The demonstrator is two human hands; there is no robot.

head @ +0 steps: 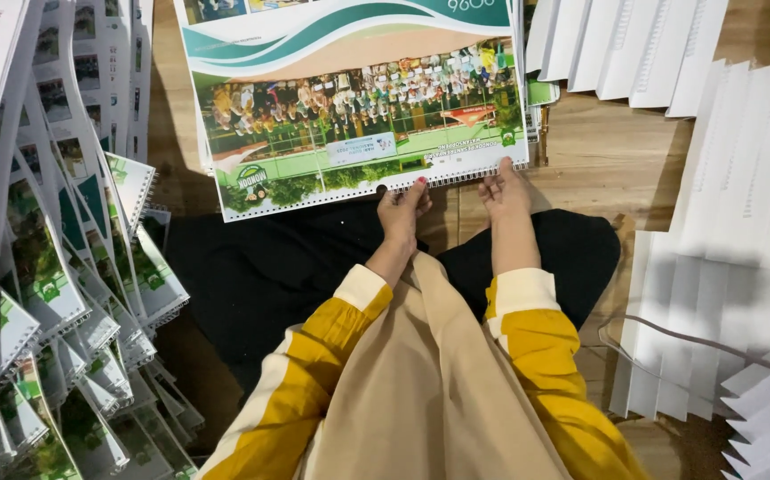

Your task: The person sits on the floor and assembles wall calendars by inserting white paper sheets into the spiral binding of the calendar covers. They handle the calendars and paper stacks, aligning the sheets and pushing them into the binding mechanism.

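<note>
A fanned heap of finished spiral-bound calendars with green-and-white photo pages [56, 293] crowds the left edge of the wooden floor [598, 151], stacked overlapping so each wire spine stays reachable. At centre, the seated person's left hand [402, 212] and right hand [504, 188], in yellow-and-cream sleeves, rest curled fingertips on the wire-bound lower edge of a large glossy wall calendar showing a group photograph [358, 116], apparently steadying it. Staggered piles of white printed sheets [722, 178] fill the right, leaving only narrow floor between.
</note>
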